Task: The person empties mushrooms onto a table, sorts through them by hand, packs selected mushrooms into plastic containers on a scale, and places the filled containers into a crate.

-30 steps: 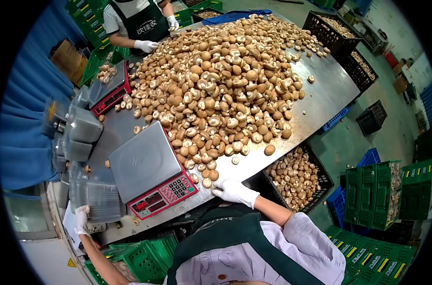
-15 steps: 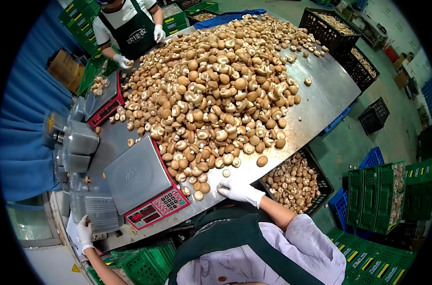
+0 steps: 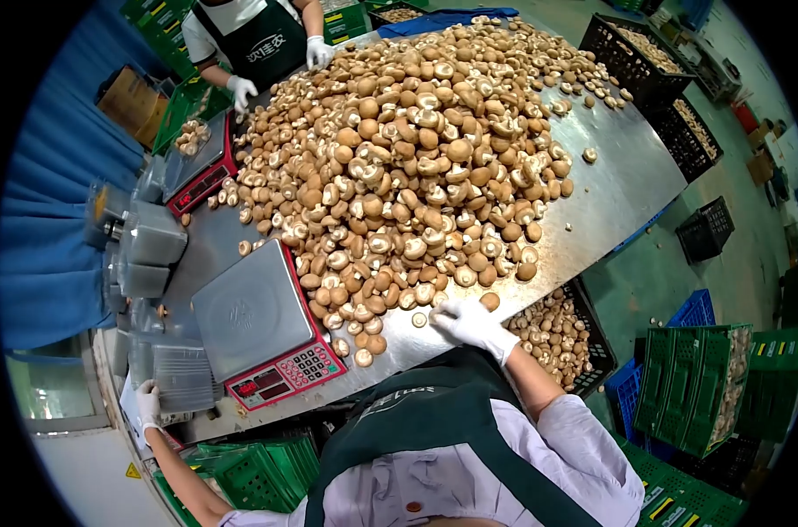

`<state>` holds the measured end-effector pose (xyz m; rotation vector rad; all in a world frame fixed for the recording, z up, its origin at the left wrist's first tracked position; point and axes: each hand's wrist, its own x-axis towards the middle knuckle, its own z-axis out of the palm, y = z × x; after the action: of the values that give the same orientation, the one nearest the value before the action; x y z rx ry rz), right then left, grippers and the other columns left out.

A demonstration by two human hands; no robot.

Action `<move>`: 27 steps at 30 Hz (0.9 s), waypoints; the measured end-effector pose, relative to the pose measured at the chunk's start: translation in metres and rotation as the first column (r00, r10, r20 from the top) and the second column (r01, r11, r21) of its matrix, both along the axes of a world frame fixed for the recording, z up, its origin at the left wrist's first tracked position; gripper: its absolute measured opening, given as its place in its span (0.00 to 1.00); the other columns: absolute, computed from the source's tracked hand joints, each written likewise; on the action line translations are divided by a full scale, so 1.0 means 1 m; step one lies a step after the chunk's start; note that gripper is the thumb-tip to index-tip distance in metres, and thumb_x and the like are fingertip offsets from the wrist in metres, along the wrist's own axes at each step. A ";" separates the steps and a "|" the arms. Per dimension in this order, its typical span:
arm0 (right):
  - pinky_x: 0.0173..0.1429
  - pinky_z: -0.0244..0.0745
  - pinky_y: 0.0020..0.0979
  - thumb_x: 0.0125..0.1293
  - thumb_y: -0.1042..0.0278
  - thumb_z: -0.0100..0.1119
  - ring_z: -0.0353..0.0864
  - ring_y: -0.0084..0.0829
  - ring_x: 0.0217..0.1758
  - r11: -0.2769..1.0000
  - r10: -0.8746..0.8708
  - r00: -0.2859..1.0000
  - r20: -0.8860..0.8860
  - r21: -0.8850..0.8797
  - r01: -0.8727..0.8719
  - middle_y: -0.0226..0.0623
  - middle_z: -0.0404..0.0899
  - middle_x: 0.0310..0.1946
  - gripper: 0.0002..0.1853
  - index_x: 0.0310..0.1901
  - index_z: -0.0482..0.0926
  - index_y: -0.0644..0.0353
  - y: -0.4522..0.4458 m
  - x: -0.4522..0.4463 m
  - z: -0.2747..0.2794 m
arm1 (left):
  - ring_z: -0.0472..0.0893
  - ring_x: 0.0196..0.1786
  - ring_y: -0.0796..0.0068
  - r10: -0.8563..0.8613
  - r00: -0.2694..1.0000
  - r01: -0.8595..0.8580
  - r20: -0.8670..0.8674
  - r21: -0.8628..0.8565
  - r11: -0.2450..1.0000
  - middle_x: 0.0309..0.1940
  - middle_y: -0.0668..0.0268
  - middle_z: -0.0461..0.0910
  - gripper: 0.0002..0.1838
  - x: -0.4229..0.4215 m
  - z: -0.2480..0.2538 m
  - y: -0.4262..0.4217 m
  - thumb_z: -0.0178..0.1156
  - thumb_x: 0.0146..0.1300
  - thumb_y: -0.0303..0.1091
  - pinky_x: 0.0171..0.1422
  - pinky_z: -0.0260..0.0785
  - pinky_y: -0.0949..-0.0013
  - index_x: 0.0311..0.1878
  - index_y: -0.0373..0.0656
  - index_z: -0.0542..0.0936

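My left hand (image 3: 148, 404), in a white glove, is at the near-left end of a stack of clear plastic trays (image 3: 184, 376), with its fingers closed on the edge of a tray. My gloved right hand (image 3: 471, 327) rests at the near edge of the metal table, fingers stretched out and holding nothing visible. Its fingertips are close to the front of a large heap of brown mushrooms (image 3: 399, 176). A small loose mushroom (image 3: 419, 320) lies just left of them. Between my hands stands a red-framed weighing scale (image 3: 250, 312) with a bare grey plate.
Across the table (image 3: 623, 176), a co-worker's gloved hands (image 3: 318, 53) are by the heap and a second scale (image 3: 199, 171). Below the table edge stands a black crate (image 3: 603, 351) of mushrooms. Green crates (image 3: 693, 386) are stacked at right. More clear containers (image 3: 149, 237) line the left edge.
My right hand has moved right and forward, toward the mushrooms. My left hand has shifted up along the tray stack. The co-worker's left-side hand no longer shows a mushroom. The view has shifted slightly.
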<state>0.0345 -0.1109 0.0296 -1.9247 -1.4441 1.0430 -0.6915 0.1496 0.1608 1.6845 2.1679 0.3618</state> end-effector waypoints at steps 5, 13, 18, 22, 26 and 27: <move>0.42 0.75 0.33 0.62 0.53 0.54 0.83 0.34 0.34 0.967 -0.253 0.967 -0.041 -0.049 0.251 0.41 0.83 0.29 0.15 0.40 0.82 0.55 -0.001 0.042 0.028 | 0.76 0.31 0.77 0.119 0.966 0.011 -0.228 0.496 0.868 0.30 0.65 0.80 0.10 -0.035 0.041 0.016 0.56 0.65 0.30 0.37 0.70 0.71 0.45 0.39 0.81; 0.39 0.76 0.37 0.58 0.61 0.63 0.82 0.42 0.33 0.781 -0.587 0.769 0.254 0.428 0.455 0.42 0.81 0.28 0.08 0.37 0.82 0.53 0.010 0.084 -0.022 | 0.79 0.42 0.72 0.070 0.975 0.110 -0.211 0.733 0.671 0.42 0.62 0.82 0.11 0.137 0.073 -0.027 0.52 0.68 0.30 0.49 0.70 0.69 0.50 0.39 0.79; 0.47 0.74 0.40 0.56 0.58 0.64 0.79 0.44 0.42 0.830 -0.555 0.734 0.390 0.316 0.460 0.43 0.80 0.36 0.18 0.47 0.79 0.54 0.021 0.102 -0.019 | 0.78 0.46 0.65 -0.343 0.811 0.545 -0.474 0.401 0.736 0.42 0.64 0.81 0.17 0.237 -0.051 -0.056 0.52 0.58 0.18 0.53 0.64 0.65 0.50 0.44 0.78; 0.48 0.75 0.39 0.56 0.56 0.64 0.79 0.44 0.43 0.901 -0.434 0.785 0.443 0.206 0.382 0.45 0.80 0.37 0.18 0.47 0.81 0.52 0.031 0.116 -0.022 | 0.78 0.46 0.64 -0.421 0.809 0.522 -0.410 0.172 0.835 0.42 0.64 0.81 0.15 0.272 -0.074 -0.082 0.53 0.58 0.19 0.52 0.64 0.65 0.48 0.44 0.78; 0.43 0.75 0.29 0.57 0.58 0.64 0.81 0.30 0.35 0.851 -0.520 0.854 0.003 0.086 0.518 0.37 0.83 0.33 0.17 0.45 0.83 0.58 0.031 0.139 0.001 | 0.78 0.49 0.60 -0.340 0.863 0.435 -0.373 0.208 0.876 0.46 0.60 0.80 0.13 0.315 -0.043 -0.105 0.59 0.56 0.24 0.56 0.65 0.64 0.46 0.43 0.80; 0.42 0.74 0.26 0.58 0.60 0.63 0.80 0.26 0.35 0.842 -0.515 0.836 -0.189 0.074 0.535 0.33 0.83 0.34 0.16 0.45 0.83 0.60 0.026 0.148 0.003 | 0.78 0.50 0.59 -0.350 0.854 0.484 -0.385 0.341 0.806 0.47 0.59 0.80 0.14 0.335 -0.036 -0.110 0.59 0.55 0.24 0.58 0.65 0.63 0.47 0.43 0.80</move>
<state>0.1826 -0.0852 0.0331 -1.9327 -0.7883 0.7994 -0.3568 0.0392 0.1251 2.5638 1.9074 0.5036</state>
